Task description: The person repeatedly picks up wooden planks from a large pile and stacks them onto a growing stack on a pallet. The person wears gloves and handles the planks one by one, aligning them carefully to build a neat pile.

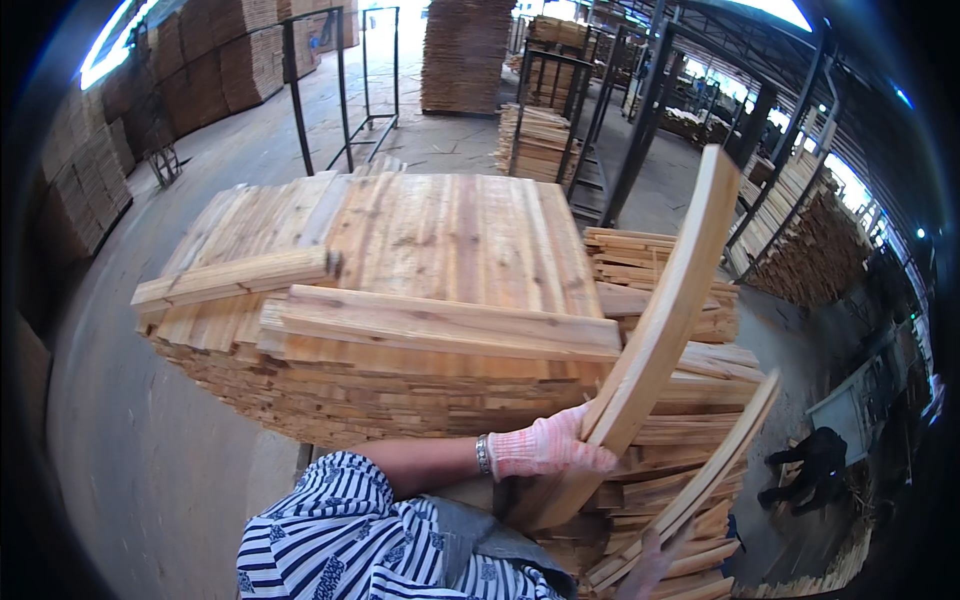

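My left hand (555, 442), in a pink and white knit glove, is closed around a long wooden board (665, 310). The board stands steeply tilted, its upper end leaning to the right. Lower down, my right hand (650, 568) is smeared by motion at the lower end of a thinner wooden board (712, 470), which slants up to the right and seems to be in its grip. Beneath both lies a pile of loose boards (690, 430). In front of me is a stack of boards (450, 240), with one loose board (450, 322) lying along its near edge and a shorter one (235, 278) at its left.
Dark metal frames (345, 95) stand behind the stack, with more frames (640, 125) at the right. Tall lumber stacks (465, 55) rise farther back and along the left. A person in dark clothes (815, 465) bends down at the right, beside a grey machine or table (865, 405).
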Available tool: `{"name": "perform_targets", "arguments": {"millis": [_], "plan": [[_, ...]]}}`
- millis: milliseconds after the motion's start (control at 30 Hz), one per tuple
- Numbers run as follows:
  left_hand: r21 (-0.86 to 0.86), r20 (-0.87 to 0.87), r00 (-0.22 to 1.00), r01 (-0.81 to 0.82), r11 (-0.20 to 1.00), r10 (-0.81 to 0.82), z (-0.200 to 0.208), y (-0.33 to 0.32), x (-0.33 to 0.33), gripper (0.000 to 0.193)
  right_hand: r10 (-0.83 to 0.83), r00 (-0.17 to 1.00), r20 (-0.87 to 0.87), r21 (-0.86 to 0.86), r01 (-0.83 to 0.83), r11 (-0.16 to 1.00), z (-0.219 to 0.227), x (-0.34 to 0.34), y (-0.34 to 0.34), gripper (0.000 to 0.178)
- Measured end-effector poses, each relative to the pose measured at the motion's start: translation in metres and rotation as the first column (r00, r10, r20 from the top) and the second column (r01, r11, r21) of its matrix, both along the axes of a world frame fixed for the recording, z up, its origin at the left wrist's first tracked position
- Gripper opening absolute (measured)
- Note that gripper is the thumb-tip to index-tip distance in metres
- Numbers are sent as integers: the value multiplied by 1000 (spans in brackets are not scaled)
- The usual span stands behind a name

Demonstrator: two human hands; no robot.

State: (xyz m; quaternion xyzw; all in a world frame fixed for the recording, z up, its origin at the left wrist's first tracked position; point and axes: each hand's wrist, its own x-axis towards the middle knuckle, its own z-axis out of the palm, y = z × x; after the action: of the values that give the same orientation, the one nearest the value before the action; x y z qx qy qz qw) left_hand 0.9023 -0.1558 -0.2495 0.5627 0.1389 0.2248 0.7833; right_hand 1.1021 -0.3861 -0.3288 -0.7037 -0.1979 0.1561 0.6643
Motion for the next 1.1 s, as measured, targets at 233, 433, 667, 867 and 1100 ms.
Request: {"name": "perform_targets", "arguments": {"millis": [233,433,667,867,1100], "plan": [[304,339,916,-324,896,216,85,34,-103,103,609,695,382,-45,-644,763,129,-143,120,95],[497,325,839,-545,676,437,203,110,-216,88,754,354,553,-7,-903,430,222,-234,269,100],[699,255,893,-436,567,372,249,224,-283,87,798,341,496,310,-929,205,251,-290,433,117],[592,262,918,-396,702,297,223,288,-296,102,710,370,599,301,-926,229,221,-316,516,110],[628,179,763,-575,525,622,274,344,-355,90,812,285,510,-259,-849,460,316,-282,497,104]]}}
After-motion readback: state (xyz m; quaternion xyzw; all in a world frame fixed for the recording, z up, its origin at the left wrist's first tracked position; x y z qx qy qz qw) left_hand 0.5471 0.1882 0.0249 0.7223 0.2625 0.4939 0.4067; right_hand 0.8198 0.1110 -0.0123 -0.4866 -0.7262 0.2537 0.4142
